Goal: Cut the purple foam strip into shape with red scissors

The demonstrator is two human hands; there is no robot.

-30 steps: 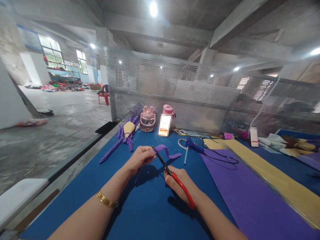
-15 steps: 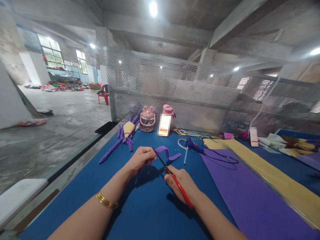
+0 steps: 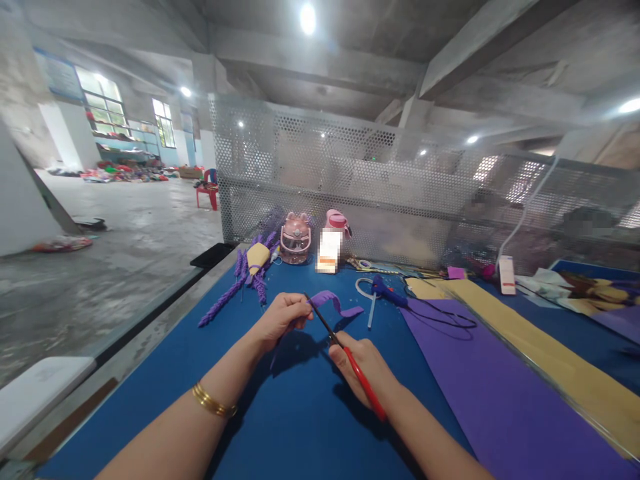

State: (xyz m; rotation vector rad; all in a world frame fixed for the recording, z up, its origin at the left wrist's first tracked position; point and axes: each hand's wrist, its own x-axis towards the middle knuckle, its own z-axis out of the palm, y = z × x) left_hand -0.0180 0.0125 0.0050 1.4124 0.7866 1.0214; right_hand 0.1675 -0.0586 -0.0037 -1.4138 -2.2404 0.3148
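Note:
My left hand [image 3: 279, 318] pinches one end of a curling purple foam strip [image 3: 334, 305] above the blue table [image 3: 280, 427]. My right hand [image 3: 367, 370] grips red-handled scissors [image 3: 350, 363]; their dark blades point up and left and meet the strip close to my left fingertips. A gold bangle sits on my left wrist.
A large purple sheet [image 3: 500, 387] and a yellow sheet [image 3: 540, 353] lie to the right. A blue glue gun [image 3: 385, 290] with its cord, purple foam flower stems [image 3: 240, 280], a pink fan [image 3: 295, 238] and a pink bottle [image 3: 334, 248] stand before the perforated metal screen [image 3: 380, 180].
The scissors' handles have closed a little and my right hand has shifted slightly toward my left hand. The strip stays held in my left fingers.

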